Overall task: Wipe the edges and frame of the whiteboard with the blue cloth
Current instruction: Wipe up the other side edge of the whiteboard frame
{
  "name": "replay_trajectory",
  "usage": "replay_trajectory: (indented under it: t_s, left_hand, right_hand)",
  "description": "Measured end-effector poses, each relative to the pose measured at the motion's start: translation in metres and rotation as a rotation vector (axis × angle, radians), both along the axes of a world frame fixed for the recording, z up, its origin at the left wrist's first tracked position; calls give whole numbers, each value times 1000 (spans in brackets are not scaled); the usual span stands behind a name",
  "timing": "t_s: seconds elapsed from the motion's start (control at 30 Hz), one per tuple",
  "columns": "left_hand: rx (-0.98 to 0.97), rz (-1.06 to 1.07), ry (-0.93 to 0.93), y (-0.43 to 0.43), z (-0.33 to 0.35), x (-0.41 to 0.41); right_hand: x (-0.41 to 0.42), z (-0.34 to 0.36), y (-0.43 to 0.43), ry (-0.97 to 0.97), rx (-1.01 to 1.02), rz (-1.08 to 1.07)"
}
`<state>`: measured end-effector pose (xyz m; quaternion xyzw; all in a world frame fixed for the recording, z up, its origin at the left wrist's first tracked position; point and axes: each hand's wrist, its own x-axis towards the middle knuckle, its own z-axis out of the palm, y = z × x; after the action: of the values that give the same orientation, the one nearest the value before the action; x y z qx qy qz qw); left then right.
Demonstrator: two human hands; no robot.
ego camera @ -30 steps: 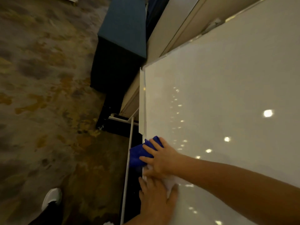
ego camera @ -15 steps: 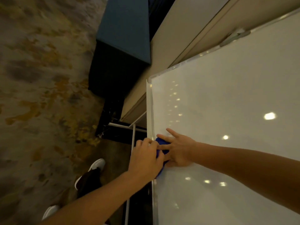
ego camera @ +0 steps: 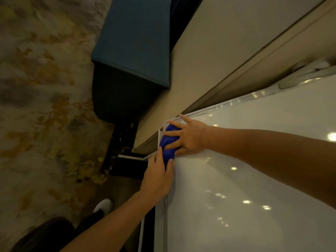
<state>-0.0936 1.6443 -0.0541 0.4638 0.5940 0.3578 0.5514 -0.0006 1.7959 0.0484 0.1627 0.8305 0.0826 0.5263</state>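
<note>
The whiteboard (ego camera: pixel 245 179) fills the right half of the head view, its glossy surface showing light reflections. Its metal frame (ego camera: pixel 160 224) runs along the left edge and the far edge. The blue cloth (ego camera: pixel 168 145) is bunched at the board's far-left corner. My right hand (ego camera: pixel 185 138) lies flat on the cloth with fingers spread toward the corner. My left hand (ego camera: pixel 158 177) reaches up along the left frame edge and grips the cloth's near end with fingers and thumb.
A beige wall panel (ego camera: pixel 218 57) stands behind the board. A blue-topped dark cabinet (ego camera: pixel 134 51) sits on patterned carpet (ego camera: pixel 40 106) to the left. White stand bars (ego camera: pixel 132 157) show below the corner. My white shoe (ego camera: pixel 103 205) is near the stand.
Both hands and the cloth have moved along the left frame edge up to the far corner. The left hand shifted from the board surface onto the cloth's end.
</note>
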Motion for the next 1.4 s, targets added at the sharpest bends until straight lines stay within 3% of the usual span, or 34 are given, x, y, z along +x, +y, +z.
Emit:
replay_trajectory:
  t_s: [0.3, 0.4, 0.5, 0.67, 0.73, 0.87, 0.97, 1.07, 1.2, 1.27, 1.4]
  left_hand:
    - [-202, 197, -240, 135, -19, 1]
    - [-185, 53, -263, 170, -19, -5]
    - [-63, -192, -171, 188, -16, -5]
    - [88, -476, -198, 216, -5, -4]
    - [45, -580, -160, 222, -3, -3]
    - [-121, -676, -93, 215, -22, -18]
    - [-38, -713, -76, 212, -25, -29]
    - [146, -721, -16, 209, -13, -25]
    - [254, -817, 186, 201, 10, 0]
    - [296, -756, 246, 190, 19, 9]
    - [378, -653, 366, 171, 19, 10]
  right_hand:
    - [7, -16, 48, 210, 198, -176]
    - [16, -11, 17, 285, 295, -365]
    - [26, 14, -1, 288, 433, -537]
    - [20, 49, 10, 356, 809, -820]
    - [0, 33, 4, 391, 810, -870]
    - [-36, -13, -11, 447, 602, -968]
    - [-23, -2, -12, 327, 578, -939]
    - [6, 48, -12, 225, 788, -879]
    - [46, 111, -13, 328, 1159, -961]
    - [37, 102, -17, 339, 1100, -952]
    - [-2, 41, -30, 277, 729, -917]
